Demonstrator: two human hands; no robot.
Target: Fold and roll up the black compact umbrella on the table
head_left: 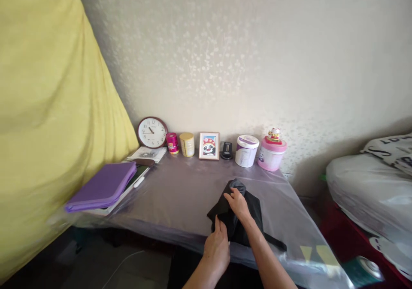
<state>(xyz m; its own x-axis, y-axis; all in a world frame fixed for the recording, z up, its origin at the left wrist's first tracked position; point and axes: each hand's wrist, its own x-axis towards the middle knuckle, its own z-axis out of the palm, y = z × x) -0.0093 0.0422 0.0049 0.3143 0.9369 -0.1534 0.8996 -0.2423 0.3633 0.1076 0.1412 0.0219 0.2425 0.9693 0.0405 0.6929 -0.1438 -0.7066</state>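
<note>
A crumpled black bag or cloth (254, 212) lies near the front edge of a plastic-covered table (183, 194). My right hand (238, 204) rests on top of it with fingers stretched forward and slightly bent, pressing it down. My left hand (217, 246) is at its near left corner, fingers closed in a pinch on the black material. A black strap (275, 242) trails from it to the right.
Along the wall stand a round clock (152, 132), a pink can (172, 143), a yellow tin (187, 144), a framed panda picture (209, 146), a white tub (246, 150) and a pink jar (271, 153). A purple folder (104, 186) lies left. Yellow curtain (48, 109) left, bedding (370, 190) right.
</note>
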